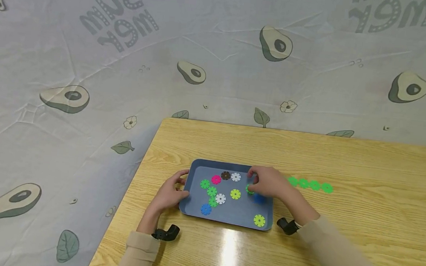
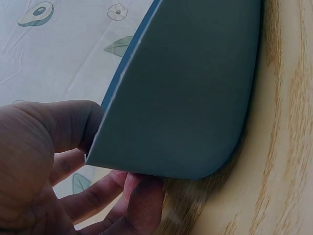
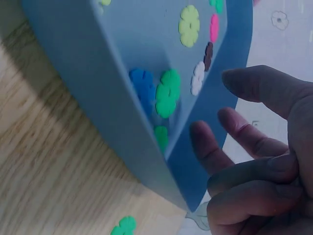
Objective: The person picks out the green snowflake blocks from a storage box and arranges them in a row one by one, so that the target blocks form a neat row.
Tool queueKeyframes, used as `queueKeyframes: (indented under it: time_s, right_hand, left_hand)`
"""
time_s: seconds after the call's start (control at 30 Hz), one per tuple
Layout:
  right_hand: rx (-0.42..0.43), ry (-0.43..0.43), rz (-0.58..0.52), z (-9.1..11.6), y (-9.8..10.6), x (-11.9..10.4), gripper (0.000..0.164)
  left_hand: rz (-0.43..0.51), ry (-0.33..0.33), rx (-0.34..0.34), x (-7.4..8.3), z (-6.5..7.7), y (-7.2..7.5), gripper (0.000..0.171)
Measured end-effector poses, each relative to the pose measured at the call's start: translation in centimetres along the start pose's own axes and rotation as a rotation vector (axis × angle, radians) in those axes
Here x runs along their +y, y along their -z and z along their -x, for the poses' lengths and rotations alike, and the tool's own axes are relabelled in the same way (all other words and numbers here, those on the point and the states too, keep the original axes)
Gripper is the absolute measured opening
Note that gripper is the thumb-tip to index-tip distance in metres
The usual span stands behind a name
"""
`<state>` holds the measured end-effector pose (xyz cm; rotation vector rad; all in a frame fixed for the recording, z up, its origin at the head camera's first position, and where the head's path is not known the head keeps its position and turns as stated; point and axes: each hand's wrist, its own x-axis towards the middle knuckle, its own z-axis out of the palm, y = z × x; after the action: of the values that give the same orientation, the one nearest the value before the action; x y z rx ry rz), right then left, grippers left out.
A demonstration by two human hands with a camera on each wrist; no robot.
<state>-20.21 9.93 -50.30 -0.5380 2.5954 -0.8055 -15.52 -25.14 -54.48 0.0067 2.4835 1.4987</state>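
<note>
A grey-blue tray (image 1: 236,214) lies on the table with notched plastic discs scattered in it. My left hand (image 1: 169,194) holds the tray's left end, thumb at the rim and fingers against the outer wall (image 2: 171,122). Over the tray's right end is my right hand (image 1: 268,182), its thumb and index finger apart with nothing between them. Below it lie a green disc (image 3: 168,93) and a blue disc (image 3: 143,90). Farther left sit white (image 1: 220,199), pink (image 1: 216,179), brown (image 1: 226,175), yellow (image 1: 235,194) and several green discs (image 1: 205,184).
Right of the tray, several green discs (image 1: 314,185) form a row on the wooden table (image 1: 361,233). A yellow-green disc (image 1: 259,220) occupies the tray's near right corner. Behind the table hangs a pale cloth (image 1: 230,32) printed with avocados.
</note>
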Motion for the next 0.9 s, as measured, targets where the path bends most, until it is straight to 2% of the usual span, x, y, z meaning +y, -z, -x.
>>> queueKeyframes:
  time_s: [0.2,0.37,0.63,0.77,0.9]
  right_hand:
    - [-0.008,-0.032,0.063,-0.6,-0.7,-0.3,0.034]
    - [-0.046,-0.065,0.103,-1.0,-0.9,-0.8,0.030]
    - [-0.059,-0.128,0.169,-1.5,-1.4,-1.4,0.016]
    - [-0.057,-0.134,0.195,-1.6,-1.7,-1.4,0.018]
    - [-0.068,-0.137,0.205,-1.7,-1.8,-1.4,0.027]
  left_hand:
    - [0.005,-0.001,0.000,0.1,0.0,-0.1,0.074]
    - [0.001,0.006,0.004,0.1,0.0,-0.1,0.073]
    - [-0.011,0.001,0.005,0.2,-0.1,-0.1,0.073]
    - [-0.003,0.002,-0.002,0.3,0.0,-0.1,0.073]
    - [-0.006,0.006,0.002,0.4,0.1,0.0,0.073]
